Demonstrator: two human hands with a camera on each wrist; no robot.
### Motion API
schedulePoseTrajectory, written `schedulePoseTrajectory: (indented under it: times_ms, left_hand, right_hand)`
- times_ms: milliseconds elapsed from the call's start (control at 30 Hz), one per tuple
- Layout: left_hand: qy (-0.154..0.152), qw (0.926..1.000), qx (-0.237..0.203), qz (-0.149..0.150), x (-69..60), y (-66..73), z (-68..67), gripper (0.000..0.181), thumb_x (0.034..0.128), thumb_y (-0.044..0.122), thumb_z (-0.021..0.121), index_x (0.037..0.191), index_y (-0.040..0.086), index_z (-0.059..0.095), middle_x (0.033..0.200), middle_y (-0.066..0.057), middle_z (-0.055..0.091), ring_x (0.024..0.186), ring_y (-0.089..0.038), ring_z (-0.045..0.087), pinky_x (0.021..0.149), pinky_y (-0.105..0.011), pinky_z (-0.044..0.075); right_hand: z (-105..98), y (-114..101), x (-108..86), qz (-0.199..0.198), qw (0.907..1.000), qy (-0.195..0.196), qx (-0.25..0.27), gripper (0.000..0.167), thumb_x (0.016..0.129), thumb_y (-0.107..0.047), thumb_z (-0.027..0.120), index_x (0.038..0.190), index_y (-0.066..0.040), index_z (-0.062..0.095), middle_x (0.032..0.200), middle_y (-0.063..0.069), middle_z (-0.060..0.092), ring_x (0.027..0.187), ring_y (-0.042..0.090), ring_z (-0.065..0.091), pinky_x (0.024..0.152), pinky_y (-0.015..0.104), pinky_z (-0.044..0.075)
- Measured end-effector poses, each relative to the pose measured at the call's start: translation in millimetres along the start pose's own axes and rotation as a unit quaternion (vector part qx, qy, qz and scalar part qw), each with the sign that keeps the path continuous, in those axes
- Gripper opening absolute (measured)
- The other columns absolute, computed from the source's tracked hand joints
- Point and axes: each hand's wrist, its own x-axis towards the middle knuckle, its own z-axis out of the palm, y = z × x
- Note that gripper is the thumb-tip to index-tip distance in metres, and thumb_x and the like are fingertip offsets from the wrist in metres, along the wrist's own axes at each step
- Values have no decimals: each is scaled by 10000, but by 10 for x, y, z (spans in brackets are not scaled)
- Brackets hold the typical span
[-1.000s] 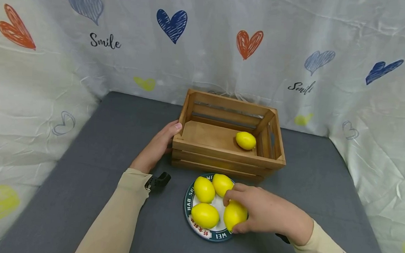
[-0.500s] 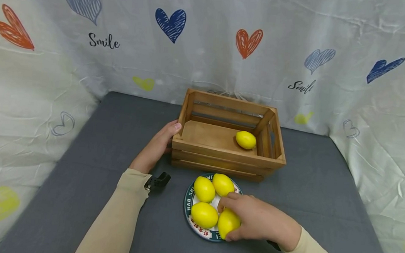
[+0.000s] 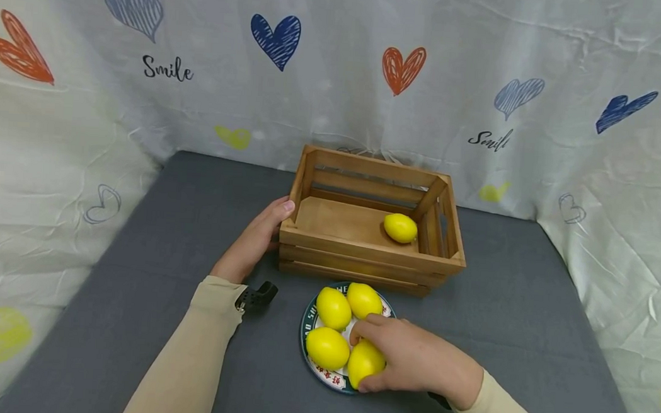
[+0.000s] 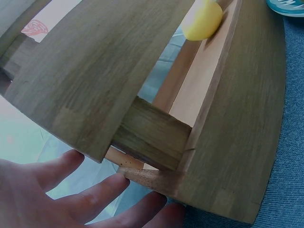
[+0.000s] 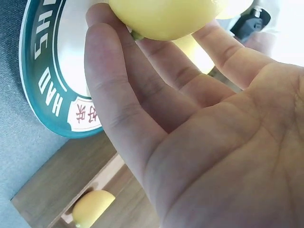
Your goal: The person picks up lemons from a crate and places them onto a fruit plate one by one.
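Note:
On the round plate point(image 3: 306, 322) with a dark teal rim, my right hand point(image 3: 418, 358) holds a yellow lemon point(image 3: 365, 364) between thumb and fingers at the plate's near right. That lemon sits against another lemon point(image 3: 327, 348) on its left. Two more, a back-left lemon point(image 3: 333, 308) and a back-right lemon point(image 3: 364, 301), share the plate. Just behind stands a slatted wooden crate point(image 3: 361, 254) with one lemon point(image 3: 400, 228) inside, toward its right end. My left hand point(image 3: 253, 240) rests against the crate's left end; in the left wrist view its extended fingers point(image 4: 97, 194) touch the slats.
A grey cloth covers the table point(image 3: 162, 272). Behind it and along both sides hangs a white curtain point(image 3: 337, 99) printed with hearts and words. The crate's back is close to the curtain, and the plate lies just in front of the crate.
My right hand has shifted left and slightly toward me, bringing the held lemon along. The near-left lemon has moved a little to the left. The left hand stays in place on the crate.

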Motion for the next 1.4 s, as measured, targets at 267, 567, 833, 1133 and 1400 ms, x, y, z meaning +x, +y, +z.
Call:
schedulePoseTrajectory:
  times_ms: [267, 567, 833, 1133, 1400]
  left_hand:
    - [-7, 10000, 6, 49, 3, -5, -3, 833, 1041, 726, 429, 1737, 319, 220, 1810, -60, 190, 1596, -462, 304, 1244, -737, 298]
    - [11, 10000, 12, 33, 12, -8, -10, 820, 1042, 725, 432, 1734, 338, 223, 1810, -52, 191, 1592, -462, 308, 1242, -729, 306]
    - [15, 10000, 18, -8, 10, -7, -14, 824, 1043, 728, 426, 1736, 333, 220, 1812, -54, 183, 1596, -463, 300, 1249, -733, 290]
    - [0, 10000, 39, -86, 1, -1, 1, 825, 1047, 721, 422, 1740, 327, 210, 1818, -65, 165, 1608, -477, 275, 1258, -741, 274]
    - [8, 9999, 45, -108, 14, 10, -8, 836, 1044, 726, 424, 1742, 320, 206, 1817, -71, 170, 1609, -477, 272, 1262, -743, 268]
  right_hand:
    - [-28, 41, -38, -66, 9997, 113, 210, 517, 839, -474, 921, 1243, -236, 704, 1161, -132, 662, 894, 14, 568, 810, 260, 507]
    - [-144, 56, -128, 45, 9995, 257, 176, 514, 879, -474, 890, 1290, -219, 716, 1206, -119, 678, 915, 40, 613, 810, 265, 543]
    - [-517, 13, -231, 21, 9979, 528, -385, 511, 927, -515, 841, 1325, -224, 705, 1234, -85, 689, 967, 67, 663, 832, 307, 591]
    - [-1029, -223, -330, -102, 9904, 912, -1037, 409, 946, -478, 836, 1290, -301, 705, 1238, -131, 678, 974, 10, 634, 832, 272, 591]
    - [-1462, -350, -261, -365, 9816, 1327, -1322, 410, 958, -433, 836, 1306, -246, 726, 1247, -77, 716, 961, 94, 666, 827, 342, 589]
